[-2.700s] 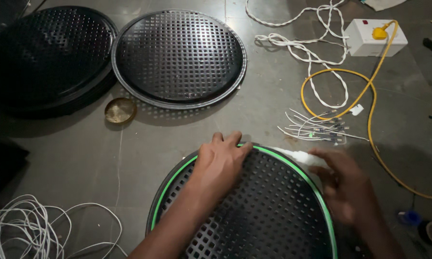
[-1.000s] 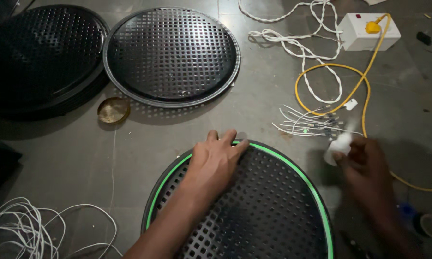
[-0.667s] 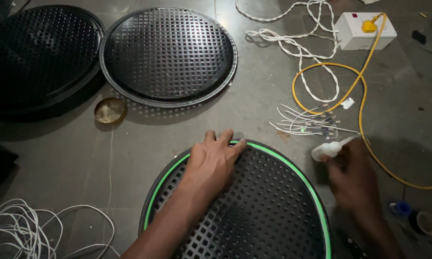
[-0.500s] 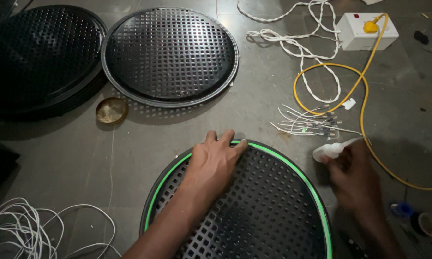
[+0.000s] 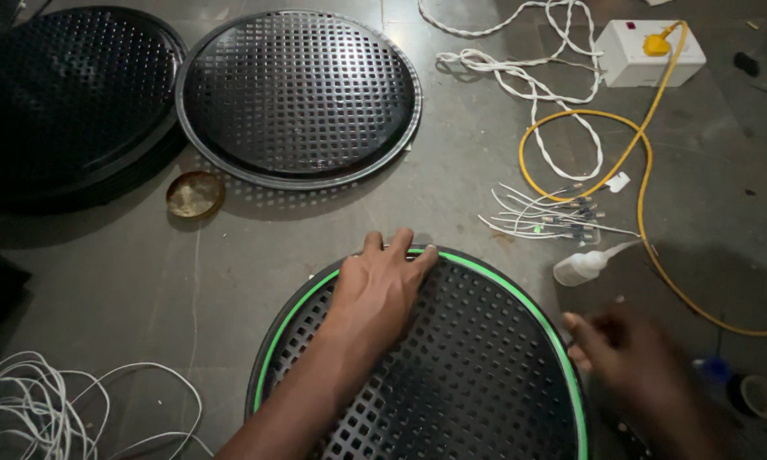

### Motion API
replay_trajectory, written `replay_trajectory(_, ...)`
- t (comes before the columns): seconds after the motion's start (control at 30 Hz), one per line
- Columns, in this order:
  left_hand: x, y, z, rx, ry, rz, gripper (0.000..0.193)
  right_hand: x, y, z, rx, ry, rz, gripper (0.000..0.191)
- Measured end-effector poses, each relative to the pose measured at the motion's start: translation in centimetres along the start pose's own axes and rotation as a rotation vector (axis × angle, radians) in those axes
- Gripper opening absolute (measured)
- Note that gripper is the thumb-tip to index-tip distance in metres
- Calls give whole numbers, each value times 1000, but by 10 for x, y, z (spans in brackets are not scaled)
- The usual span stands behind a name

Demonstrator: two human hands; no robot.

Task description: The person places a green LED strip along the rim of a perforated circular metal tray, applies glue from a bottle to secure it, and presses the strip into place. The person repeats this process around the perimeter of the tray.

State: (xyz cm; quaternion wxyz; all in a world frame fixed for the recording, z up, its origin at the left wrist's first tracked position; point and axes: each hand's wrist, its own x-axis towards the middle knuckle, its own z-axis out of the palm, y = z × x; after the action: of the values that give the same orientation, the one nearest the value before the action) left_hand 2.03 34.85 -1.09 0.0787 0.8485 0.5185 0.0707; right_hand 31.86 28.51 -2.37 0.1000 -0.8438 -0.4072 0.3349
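- The left hand (image 5: 382,285) lies flat, palm down and fingers spread, on the top edge of a round black perforated grille (image 5: 452,375) with a bright green strip around its rim; it presses on the grille and grips nothing.
- That grille lies on the grey floor (image 5: 315,230) right in front of the person, its lower part cut off by the frame edge.
- The right hand (image 5: 635,358) is blurred, just beside the grille's right rim, fingers loosely apart with nothing in them.
- A small white squeeze bottle (image 5: 584,264) lies on its side on the floor above the right hand, apart from it.
- Near the bottle sits a bundle of short white wires (image 5: 541,217), inside a loop of yellow cable (image 5: 648,162) that runs up to a white socket box (image 5: 648,51).
- Further off lie a second perforated grille (image 5: 298,94), a dark stack of grilles (image 5: 60,102) and a small brass dish (image 5: 194,193).
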Motion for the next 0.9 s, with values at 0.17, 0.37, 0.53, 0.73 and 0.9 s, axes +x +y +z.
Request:
replay_trajectory(0.17, -2, 0, -2, 23, -19, 7, 55, -7, -5, 0, -124, -41, -1, 51)
replay_trajectory(0.37, -6, -5, -6, 10, 6, -54, 58, 8, 14, 3, -310, -173, 37, 59)
replay_trajectory(0.53, -5, -16, -23, -38, -162, -338, 50, 6, 34, 12, -345, -221, 8, 65)
replay_trajectory(0.73, -2, -30, -39, 37, -418, -529, 82, 6, 39, 25, -297, -264, -38, 74)
replay_trajectory(0.9, -2, -47, -41, 26, -488, -614, 92, 2, 22, 28, -149, -90, -104, 74)
